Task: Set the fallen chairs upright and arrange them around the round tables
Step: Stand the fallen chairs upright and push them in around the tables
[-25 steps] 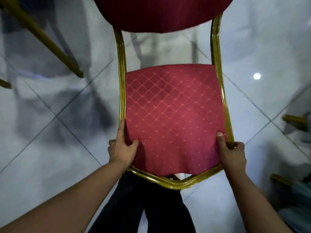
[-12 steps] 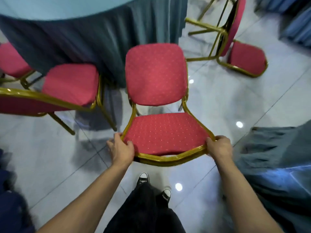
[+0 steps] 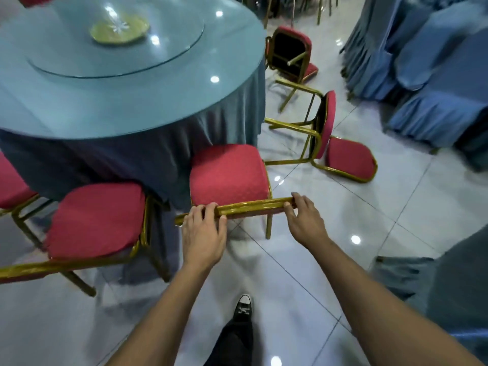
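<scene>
Upright chair (image 3: pixel 229 175), red seat and gold frame, at the edge of the round tabletop (image 3: pixel 126 96), seat partly under the hanging blue cloth (image 3: pixel 148 159). Top rail of the backrest (image 3: pixel 250 206) seen edge-on, running left to right.

Left hand (image 3: pixel 203 231) on the left part of the rail, fingers curled over it, thumb beneath: grip closed round the rail. Right hand (image 3: pixel 303 220) at the rail's right end, fingers and thumb bent round the tip: grip likewise closed on the rail.

Second upright chair (image 3: pixel 95 220) just to the left, also facing the tabletop; part of a third red seat (image 3: pixel 10 180) at the left margin.

Glass turntable (image 3: pixel 116 46) on the tabletop, with a yellow-green disc (image 3: pixel 120 29) at its centre.

Fallen chair (image 3: pixel 327 143) on the tiled floor (image 3: pixel 369 220) to the right, backrest flat on the tiles, legs pointing toward the tabletop. Another fallen chair (image 3: pixel 290 55) beyond it, dark underside of the seat exposed.

Stacked blue-covered chairs (image 3: pixel 427 70) at upper right. Grey-blue cloth (image 3: pixel 449 286) at lower right. Black sneaker (image 3: pixel 243 309) with white laces below centre.

No legible brand, label or writing anywhere.
</scene>
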The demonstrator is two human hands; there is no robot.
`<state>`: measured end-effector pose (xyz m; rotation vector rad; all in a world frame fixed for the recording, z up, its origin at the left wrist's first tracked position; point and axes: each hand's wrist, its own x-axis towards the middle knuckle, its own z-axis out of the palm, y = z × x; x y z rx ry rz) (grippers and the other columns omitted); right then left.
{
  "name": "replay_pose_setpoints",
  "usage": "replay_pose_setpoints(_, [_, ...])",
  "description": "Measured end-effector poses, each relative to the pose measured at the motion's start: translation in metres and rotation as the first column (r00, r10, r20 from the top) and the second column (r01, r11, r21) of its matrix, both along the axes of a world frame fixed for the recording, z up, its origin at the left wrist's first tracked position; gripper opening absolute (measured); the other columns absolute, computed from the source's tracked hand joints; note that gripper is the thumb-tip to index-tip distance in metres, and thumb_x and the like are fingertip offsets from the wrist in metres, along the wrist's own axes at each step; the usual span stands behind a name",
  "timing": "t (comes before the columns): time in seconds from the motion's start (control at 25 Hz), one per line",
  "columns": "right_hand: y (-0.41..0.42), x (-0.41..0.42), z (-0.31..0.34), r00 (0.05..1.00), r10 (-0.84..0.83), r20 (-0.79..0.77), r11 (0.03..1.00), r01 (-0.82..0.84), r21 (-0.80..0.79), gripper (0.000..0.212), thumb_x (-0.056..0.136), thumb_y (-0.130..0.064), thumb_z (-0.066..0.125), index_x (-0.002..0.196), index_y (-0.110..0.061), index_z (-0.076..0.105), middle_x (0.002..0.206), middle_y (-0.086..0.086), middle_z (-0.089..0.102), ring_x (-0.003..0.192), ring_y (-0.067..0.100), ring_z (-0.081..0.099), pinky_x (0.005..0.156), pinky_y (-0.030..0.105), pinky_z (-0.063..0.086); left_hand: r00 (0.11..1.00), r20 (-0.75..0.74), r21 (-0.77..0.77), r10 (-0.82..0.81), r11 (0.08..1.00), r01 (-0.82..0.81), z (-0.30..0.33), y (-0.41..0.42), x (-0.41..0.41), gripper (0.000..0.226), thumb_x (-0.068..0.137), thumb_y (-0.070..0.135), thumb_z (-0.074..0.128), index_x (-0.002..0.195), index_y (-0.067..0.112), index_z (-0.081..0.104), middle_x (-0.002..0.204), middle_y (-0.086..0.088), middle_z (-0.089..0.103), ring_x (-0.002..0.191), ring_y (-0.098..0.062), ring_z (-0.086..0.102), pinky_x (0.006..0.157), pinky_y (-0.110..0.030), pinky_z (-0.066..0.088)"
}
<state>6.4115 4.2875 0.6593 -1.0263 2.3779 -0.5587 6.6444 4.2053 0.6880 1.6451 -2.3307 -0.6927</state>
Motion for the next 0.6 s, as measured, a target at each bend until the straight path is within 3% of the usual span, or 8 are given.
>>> replay_pose_setpoints(0.2, [-0.041, -0.026, 0.014, 0.998, 0.055, 0.027, 0.998, -0.056, 0.034, 0.055, 0.104, -0.046, 0.039, 0.156, -0.031, 0.028, 0.154, 0.005, 0.04, 0.135, 0.031, 0.045, 0.109, 0.051, 0.039, 0.998, 0.057, 0.049, -0.018, 0.999, 0.015, 0.017, -0.052, -0.021, 0.049, 0.103, 0.044, 0.042, 0.147, 0.023, 0.04, 0.148, -0.008, 0.043, 0.142, -0.03, 0.034, 0.12, -0.051, 0.024])
replay_pose_setpoints(0.32, [-0.051, -0.042, 0.017, 0.994, 0.077, 0.083, 0.997, -0.076, -0.016, 0.055, 0.104, -0.043, 0.044, 0.156, -0.033, 0.03, 0.146, 0.005, 0.049, 0.13, 0.028, 0.05, 0.106, 0.043, 0.043, 0.998, 0.052, 0.046, -0.027, 0.999, 0.025, 0.026, -0.08, -0.041, 0.049, 0.099, 0.052, 0.046, 0.141, 0.028, 0.047, 0.14, -0.007, 0.049, 0.132, -0.031, 0.042, 0.117, -0.05, 0.028])
replay_pose_setpoints(0.48, [-0.059, -0.082, 0.02, 0.991, 0.073, 0.111, 0.992, -0.061, -0.108, 0.05, 0.104, -0.043, 0.046, 0.152, -0.034, 0.037, 0.148, -0.003, 0.05, 0.135, 0.02, 0.047, 0.11, 0.037, 0.04, 0.978, -0.009, 0.073, -0.211, 0.975, 0.211, 0.037, -0.101, -0.098, 0.023, 0.098, 0.046, 0.051, 0.116, 0.033, 0.057, 0.116, 0.005, 0.059, 0.105, -0.02, 0.052, 0.094, -0.039, 0.038])
replay_pose_setpoints(0.6, [-0.056, -0.132, 0.021, 0.993, -0.003, 0.117, 0.983, 0.024, -0.18, 0.046, 0.103, -0.04, 0.047, 0.149, -0.037, 0.041, 0.148, -0.005, 0.05, 0.134, 0.014, 0.047, 0.106, 0.031, 0.039, 0.933, -0.046, 0.072, -0.357, 0.931, 0.359, 0.044, -0.098, -0.173, 0.021, 0.1, 0.039, 0.051, 0.12, 0.036, 0.054, 0.116, 0.012, 0.057, 0.105, -0.014, 0.049, 0.092, -0.035, 0.036])
